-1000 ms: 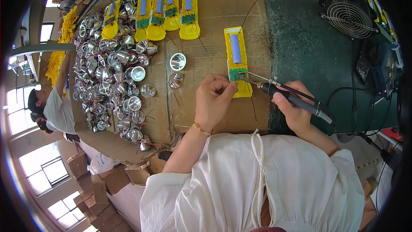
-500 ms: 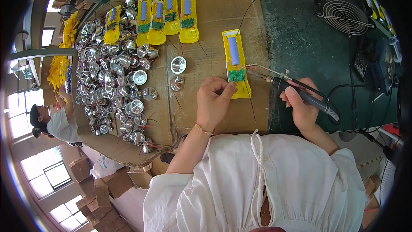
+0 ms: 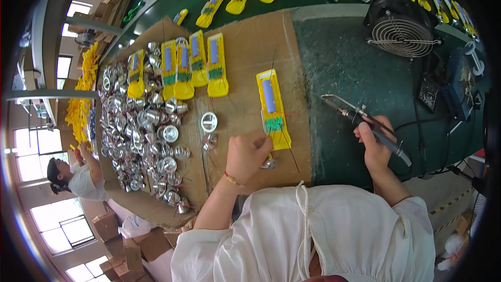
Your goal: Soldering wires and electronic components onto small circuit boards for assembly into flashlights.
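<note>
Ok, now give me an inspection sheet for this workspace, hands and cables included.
Surface: cardboard sheet over green tabletop.
Job's things: yellow housing with blue cylindrical cell and green circuit board, lying on the cardboard.
Clutter: heap of silver reflectors at left, five more housings by it.
Left hand: at the housing's lower left, silver reflector beside it; grip unclear.
Right hand: holds soldering iron, tip apart from the board.
Cables: dark cables at right.
Surroundings: caged fan, cardboard boxes, co-worker at far left.

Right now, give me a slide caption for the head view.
Right hand holds a soldering iron; left hand beside a yellow casing.
</note>
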`<state>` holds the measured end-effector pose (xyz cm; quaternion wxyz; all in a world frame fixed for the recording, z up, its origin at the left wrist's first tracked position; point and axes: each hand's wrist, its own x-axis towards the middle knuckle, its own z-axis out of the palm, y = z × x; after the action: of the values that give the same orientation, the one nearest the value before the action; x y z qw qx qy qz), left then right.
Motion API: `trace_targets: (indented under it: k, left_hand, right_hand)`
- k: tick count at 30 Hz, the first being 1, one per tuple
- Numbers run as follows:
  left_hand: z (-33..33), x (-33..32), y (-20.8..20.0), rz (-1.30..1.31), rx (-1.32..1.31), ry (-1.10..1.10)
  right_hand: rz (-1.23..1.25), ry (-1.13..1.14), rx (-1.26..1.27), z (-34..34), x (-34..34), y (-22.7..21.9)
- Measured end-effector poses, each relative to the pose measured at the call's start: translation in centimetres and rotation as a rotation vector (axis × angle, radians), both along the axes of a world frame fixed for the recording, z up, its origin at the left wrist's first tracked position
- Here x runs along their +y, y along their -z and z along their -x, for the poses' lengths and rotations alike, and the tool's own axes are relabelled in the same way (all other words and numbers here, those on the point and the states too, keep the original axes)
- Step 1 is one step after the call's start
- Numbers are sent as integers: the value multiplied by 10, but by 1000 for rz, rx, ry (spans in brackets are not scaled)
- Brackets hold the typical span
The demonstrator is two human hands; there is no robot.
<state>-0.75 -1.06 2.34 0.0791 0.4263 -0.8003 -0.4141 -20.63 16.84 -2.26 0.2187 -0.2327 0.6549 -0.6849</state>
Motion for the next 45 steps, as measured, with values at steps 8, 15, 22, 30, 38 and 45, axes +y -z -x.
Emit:
trace_targets:
  k: [8,15,22,30,38,45]
  left_hand:
    - [202,-136,6,395,16,210]
    - [309,-238,-6,980,9,180]
    - [299,-234,2,659,-365,379]
    - [104,-82,-13,599,-9,291]
    - [46,-3,14,659,-197,130]
    - [-19,-44,-2,837,-1,-223]
  right_hand:
    - [-160,-45,49,2,-1,9]
    - [-97,-60,49,7,-7,5]
    - [-53,-59,62,5,-5,8]
    - [-111,12,-37,5,-6,13]
    - [-58,42,-53,1,-16,4]
    - [-21,71,3,-7,-6,5]
